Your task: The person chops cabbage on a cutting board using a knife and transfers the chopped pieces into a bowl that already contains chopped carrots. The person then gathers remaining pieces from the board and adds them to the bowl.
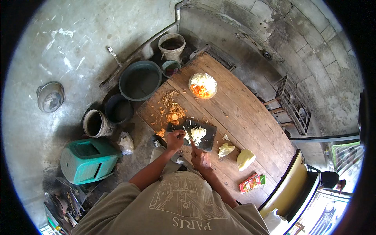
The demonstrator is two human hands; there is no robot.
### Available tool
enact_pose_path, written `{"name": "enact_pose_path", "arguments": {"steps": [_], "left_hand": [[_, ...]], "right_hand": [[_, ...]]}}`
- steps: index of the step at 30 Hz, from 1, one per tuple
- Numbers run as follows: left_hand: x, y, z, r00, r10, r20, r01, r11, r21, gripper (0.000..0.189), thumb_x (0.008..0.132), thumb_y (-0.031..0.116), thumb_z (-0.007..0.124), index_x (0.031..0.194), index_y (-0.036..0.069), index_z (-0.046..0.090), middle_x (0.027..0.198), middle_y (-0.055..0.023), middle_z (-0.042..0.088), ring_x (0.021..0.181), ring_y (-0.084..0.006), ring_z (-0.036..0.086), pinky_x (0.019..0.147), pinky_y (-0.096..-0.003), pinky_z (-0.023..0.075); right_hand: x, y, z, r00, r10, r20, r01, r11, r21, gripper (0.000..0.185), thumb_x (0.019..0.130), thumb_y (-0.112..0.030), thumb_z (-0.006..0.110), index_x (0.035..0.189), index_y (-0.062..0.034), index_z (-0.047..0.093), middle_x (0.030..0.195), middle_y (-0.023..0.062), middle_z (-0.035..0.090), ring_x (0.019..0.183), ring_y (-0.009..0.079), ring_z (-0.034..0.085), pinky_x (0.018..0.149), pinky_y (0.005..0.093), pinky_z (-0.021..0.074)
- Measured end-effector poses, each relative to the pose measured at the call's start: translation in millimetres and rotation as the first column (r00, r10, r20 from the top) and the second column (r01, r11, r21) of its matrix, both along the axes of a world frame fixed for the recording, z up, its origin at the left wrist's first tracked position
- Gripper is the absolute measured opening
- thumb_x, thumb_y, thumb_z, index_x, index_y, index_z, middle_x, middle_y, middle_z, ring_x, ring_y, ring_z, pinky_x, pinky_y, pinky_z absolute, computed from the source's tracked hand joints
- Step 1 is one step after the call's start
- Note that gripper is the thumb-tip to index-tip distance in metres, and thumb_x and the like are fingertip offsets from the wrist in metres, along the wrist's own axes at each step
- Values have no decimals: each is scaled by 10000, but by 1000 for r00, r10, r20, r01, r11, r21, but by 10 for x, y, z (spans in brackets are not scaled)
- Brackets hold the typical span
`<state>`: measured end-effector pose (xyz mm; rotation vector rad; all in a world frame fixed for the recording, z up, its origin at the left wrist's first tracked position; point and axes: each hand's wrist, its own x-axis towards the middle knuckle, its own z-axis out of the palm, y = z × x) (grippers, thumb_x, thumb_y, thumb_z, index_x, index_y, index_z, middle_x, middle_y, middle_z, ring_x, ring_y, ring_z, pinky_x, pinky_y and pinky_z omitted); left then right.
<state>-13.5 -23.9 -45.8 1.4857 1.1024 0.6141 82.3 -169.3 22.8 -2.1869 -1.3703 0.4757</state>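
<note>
A dark cutting board [210,135] lies at the near edge of a wooden plank table [235,117], with a heap of shredded cabbage [198,134] on it. My right hand [201,159] holds a knife [188,134], index finger stretched along it and blade pointing away from me. At the board's left side, my left hand [175,140] has its fingers bent close to the blade and a few white cabbage pieces; whether it grips anything is too small to tell. Two cabbage chunks, a smaller one [226,150] and a larger one [246,160], rest right of the board.
Carrot scraps [173,108] litter the table's left side. Further back stands a bowl of shredded cabbage and carrot [203,85]. Red and green packets [252,182] lie at right. Basins [140,80], buckets [95,123] and a green plastic stool [88,160] stand on the floor. A person [330,180] is at far right.
</note>
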Motion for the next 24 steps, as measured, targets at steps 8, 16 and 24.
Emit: {"name": "enact_pose_path", "arguments": {"steps": [8,16,24], "left_hand": [[-2,15,-21,999,-2,-33,1,999,-46,103,839,12,673,934,0,711,885,-90,722,795,-115,661,694,-268,524],[1,0,-81,1000,5,-7,-5,1000,7,74,841,18,671,899,-3,711,873,-88,714,759,-114,655,673,-269,523],[21,-1,38,999,-5,-53,12,991,131,64,815,10,681,873,-6,705,850,-120,707,727,-143,661,643,-277,516]], "right_hand": [[-31,6,27,1000,11,29,-10,999,-39,488,900,-111,591,1380,-184,546,624,209,589,543,364,607,509,478,471],[12,-1,-60,995,91,51,-83,986,-142,617,913,-205,569,1496,-225,369,672,210,617,567,351,643,531,477,536],[-41,65,-20,984,122,129,-72,940,-334,647,914,-209,563,1514,-230,320,672,197,623,577,347,644,548,485,537]]}}
